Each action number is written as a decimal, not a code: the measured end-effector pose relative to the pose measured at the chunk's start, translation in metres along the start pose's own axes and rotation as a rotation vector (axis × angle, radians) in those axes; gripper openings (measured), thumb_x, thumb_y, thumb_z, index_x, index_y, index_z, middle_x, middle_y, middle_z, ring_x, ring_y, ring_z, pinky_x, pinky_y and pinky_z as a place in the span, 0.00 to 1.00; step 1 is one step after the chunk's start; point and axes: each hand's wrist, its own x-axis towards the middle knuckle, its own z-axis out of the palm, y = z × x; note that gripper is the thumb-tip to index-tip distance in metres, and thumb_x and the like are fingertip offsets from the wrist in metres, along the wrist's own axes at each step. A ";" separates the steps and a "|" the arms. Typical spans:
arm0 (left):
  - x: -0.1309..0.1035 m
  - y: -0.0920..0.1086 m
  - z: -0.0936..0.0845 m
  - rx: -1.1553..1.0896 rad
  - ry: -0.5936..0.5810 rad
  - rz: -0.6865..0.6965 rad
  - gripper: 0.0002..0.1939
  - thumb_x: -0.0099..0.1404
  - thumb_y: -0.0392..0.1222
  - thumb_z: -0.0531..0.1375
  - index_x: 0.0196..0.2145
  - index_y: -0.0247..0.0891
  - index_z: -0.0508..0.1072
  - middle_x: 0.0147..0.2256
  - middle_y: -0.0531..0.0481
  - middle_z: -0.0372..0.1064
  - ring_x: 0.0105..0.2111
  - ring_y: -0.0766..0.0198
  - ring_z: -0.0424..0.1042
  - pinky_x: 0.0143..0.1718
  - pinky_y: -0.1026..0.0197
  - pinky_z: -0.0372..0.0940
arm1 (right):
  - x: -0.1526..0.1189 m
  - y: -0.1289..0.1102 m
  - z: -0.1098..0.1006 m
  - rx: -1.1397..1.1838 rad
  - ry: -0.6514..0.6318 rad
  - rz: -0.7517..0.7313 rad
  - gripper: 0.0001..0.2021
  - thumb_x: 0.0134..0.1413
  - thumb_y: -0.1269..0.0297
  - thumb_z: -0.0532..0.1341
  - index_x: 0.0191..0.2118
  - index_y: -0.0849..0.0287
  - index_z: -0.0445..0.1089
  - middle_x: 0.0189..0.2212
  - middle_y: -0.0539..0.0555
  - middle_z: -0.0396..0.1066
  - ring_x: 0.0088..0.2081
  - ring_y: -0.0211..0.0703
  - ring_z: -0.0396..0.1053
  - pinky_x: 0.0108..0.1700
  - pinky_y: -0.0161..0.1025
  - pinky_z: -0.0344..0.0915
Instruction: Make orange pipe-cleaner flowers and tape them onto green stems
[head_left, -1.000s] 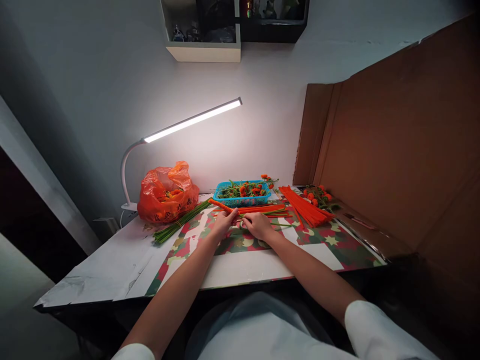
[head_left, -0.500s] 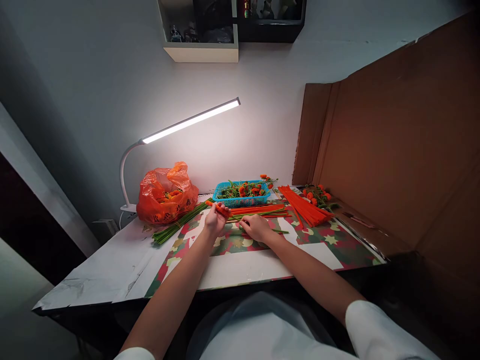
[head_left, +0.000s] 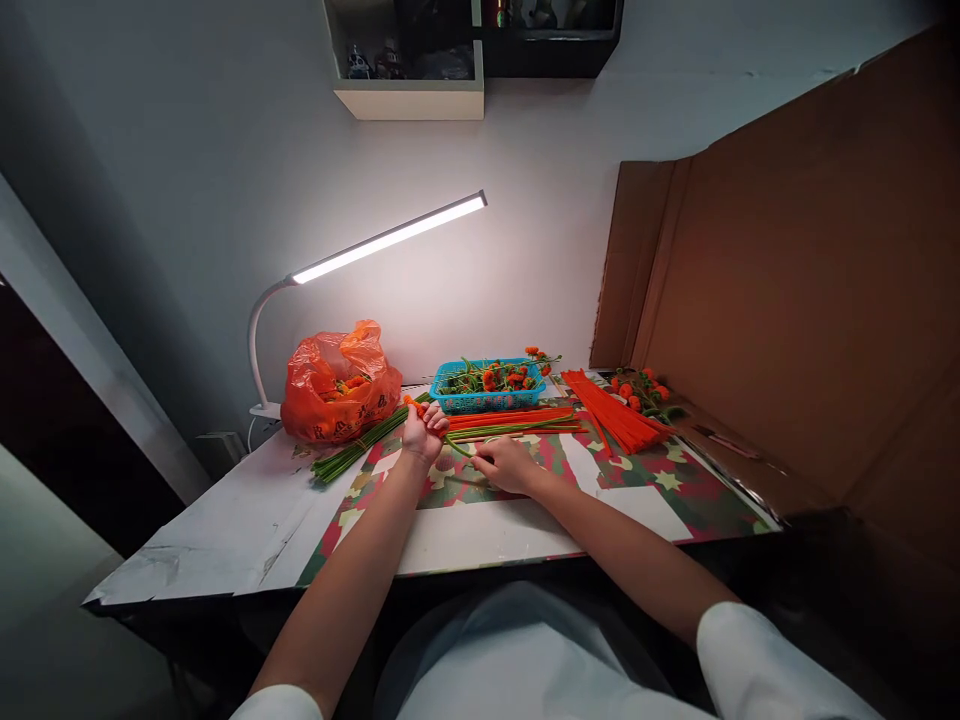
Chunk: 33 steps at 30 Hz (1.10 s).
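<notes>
My left hand (head_left: pixel 425 434) is closed around a fuzzy orange chenille piece (head_left: pixel 413 405), one end of which shows above the fingers. My right hand (head_left: pixel 505 465) pinches a thin green chenille stem (head_left: pixel 459 448) that slants up toward the left palm; whether it meets the orange piece there is hidden. Just behind both hands lie loose orange chenille stems (head_left: pixel 510 419) and several green stems (head_left: pixel 517 430). Left of my left hand rests a bundle of green stems (head_left: pixel 352 459).
A blue basket (head_left: pixel 491 402) of orange flowers stands behind the hands. An orange plastic bag (head_left: pixel 337 395), a lit lamp (head_left: pixel 390 240), a fan of orange stems (head_left: pixel 619 420) and more orange flowers (head_left: pixel 637 390) surround the work. Tall cardboard (head_left: pixel 780 300) walls the right side.
The green stem, which stuck out right past my right hand, now runs between the two hands. My left hand has turned, and less of the orange piece shows.
</notes>
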 end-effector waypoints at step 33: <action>-0.002 -0.006 0.003 -0.090 0.020 -0.038 0.21 0.70 0.55 0.45 0.24 0.39 0.53 0.14 0.60 0.43 0.11 0.73 0.44 0.11 0.68 0.41 | 0.005 -0.013 0.023 0.167 -0.009 -0.009 0.15 0.53 0.66 0.58 0.18 0.63 0.67 0.14 0.45 0.56 0.20 0.30 0.49 0.25 0.33 0.42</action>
